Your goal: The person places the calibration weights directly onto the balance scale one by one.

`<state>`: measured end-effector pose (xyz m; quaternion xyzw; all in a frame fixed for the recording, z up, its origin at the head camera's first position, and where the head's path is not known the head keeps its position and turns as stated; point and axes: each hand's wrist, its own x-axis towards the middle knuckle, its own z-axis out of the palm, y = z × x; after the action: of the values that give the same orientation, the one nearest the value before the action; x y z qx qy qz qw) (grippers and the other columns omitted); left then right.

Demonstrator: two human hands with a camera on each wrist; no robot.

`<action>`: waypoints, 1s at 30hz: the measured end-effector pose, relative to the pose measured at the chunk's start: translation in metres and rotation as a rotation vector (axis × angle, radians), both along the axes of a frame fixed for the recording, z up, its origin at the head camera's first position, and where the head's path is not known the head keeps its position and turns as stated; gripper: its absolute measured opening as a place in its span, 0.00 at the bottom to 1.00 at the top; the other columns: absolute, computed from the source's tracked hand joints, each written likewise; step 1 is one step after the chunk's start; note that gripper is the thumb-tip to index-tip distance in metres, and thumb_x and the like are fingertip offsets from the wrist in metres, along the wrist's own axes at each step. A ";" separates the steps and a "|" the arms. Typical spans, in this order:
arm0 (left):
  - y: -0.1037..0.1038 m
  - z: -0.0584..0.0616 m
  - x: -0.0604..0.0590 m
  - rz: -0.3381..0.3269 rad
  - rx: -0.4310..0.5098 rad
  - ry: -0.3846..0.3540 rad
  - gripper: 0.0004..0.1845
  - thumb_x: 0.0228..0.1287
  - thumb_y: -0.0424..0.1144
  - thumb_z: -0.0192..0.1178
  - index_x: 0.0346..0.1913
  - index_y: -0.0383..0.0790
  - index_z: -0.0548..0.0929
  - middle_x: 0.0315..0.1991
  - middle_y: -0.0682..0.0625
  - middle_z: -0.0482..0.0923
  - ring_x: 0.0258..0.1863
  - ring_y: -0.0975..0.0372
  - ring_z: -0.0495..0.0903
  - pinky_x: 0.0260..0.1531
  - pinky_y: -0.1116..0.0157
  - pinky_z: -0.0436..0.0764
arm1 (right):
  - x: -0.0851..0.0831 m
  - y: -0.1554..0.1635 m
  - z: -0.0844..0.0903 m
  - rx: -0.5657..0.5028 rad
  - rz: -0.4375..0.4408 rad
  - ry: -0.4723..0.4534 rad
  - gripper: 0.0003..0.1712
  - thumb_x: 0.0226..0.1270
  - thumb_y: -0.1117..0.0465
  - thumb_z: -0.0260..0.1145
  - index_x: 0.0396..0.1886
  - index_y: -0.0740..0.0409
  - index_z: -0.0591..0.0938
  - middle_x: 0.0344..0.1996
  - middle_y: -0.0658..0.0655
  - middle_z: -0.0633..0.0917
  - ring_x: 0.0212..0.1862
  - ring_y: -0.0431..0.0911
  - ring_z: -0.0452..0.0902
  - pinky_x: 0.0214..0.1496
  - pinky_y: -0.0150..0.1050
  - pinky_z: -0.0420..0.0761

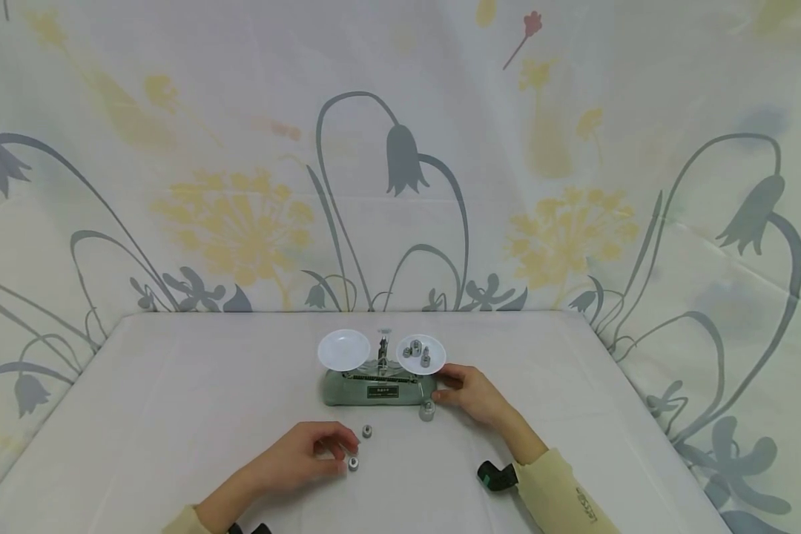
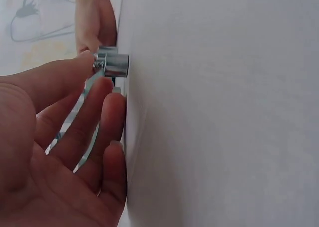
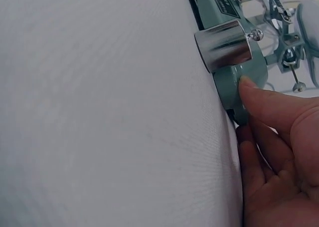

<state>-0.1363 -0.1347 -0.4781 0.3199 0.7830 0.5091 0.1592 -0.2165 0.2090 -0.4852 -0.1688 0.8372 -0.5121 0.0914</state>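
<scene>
A green balance scale (image 1: 347,393) stands on the table with a bare white left pan (image 1: 343,350). Several small metal weights (image 1: 416,346) sit in its right pan (image 1: 437,356). My right hand (image 1: 470,393) grips the right end of the base, thumb (image 3: 264,102) on the front and fingers behind. In front of that end stands a larger metal weight (image 1: 427,411). My left hand (image 1: 300,454) has its fingers loosely bent, thumb and fingertips right at a small weight (image 1: 353,464). Beyond those fingertips stands another small weight (image 1: 367,432).
A white cloth covers the table (image 1: 173,400), and a flower-patterned curtain (image 1: 267,148) rises behind and at both sides. Black wrist gear (image 1: 497,476) sticks out beside the right sleeve (image 1: 561,489).
</scene>
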 end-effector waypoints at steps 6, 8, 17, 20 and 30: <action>0.004 0.000 -0.001 -0.025 -0.035 0.046 0.13 0.58 0.32 0.71 0.47 0.45 0.85 0.42 0.57 0.83 0.39 0.62 0.79 0.45 0.68 0.78 | 0.011 -0.005 0.021 0.005 0.015 0.008 0.28 0.61 0.72 0.70 0.61 0.76 0.75 0.60 0.72 0.77 0.64 0.66 0.70 0.67 0.55 0.69; 0.005 0.001 -0.001 -0.023 -0.049 0.061 0.14 0.57 0.31 0.71 0.46 0.46 0.86 0.41 0.57 0.82 0.39 0.63 0.78 0.44 0.68 0.78 | 0.014 -0.007 0.028 0.013 0.021 0.015 0.27 0.62 0.72 0.69 0.60 0.76 0.75 0.60 0.72 0.77 0.64 0.66 0.71 0.66 0.55 0.69; 0.010 0.001 0.000 0.008 -0.104 0.064 0.10 0.55 0.32 0.72 0.40 0.47 0.88 0.36 0.59 0.80 0.35 0.66 0.77 0.39 0.69 0.77 | 0.000 0.001 0.001 0.002 0.018 0.002 0.30 0.61 0.67 0.72 0.62 0.73 0.75 0.61 0.69 0.77 0.66 0.62 0.70 0.68 0.53 0.68; 0.010 0.002 0.001 0.014 -0.119 0.055 0.09 0.55 0.33 0.73 0.39 0.47 0.88 0.35 0.59 0.79 0.35 0.66 0.76 0.39 0.69 0.77 | 0.005 -0.003 0.010 -0.004 0.025 -0.006 0.30 0.61 0.69 0.71 0.62 0.75 0.74 0.61 0.71 0.77 0.65 0.64 0.70 0.68 0.54 0.68; 0.011 0.001 0.001 0.024 -0.108 0.041 0.08 0.55 0.34 0.74 0.38 0.48 0.89 0.34 0.60 0.79 0.34 0.66 0.76 0.38 0.70 0.77 | 0.016 -0.007 0.033 0.001 0.057 -0.005 0.28 0.63 0.70 0.69 0.61 0.77 0.74 0.60 0.73 0.77 0.65 0.66 0.70 0.67 0.54 0.69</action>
<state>-0.1357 -0.1237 -0.4769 0.3116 0.8162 0.4616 0.1540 -0.2003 0.2024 -0.4518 -0.1910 0.8321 -0.5094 0.1082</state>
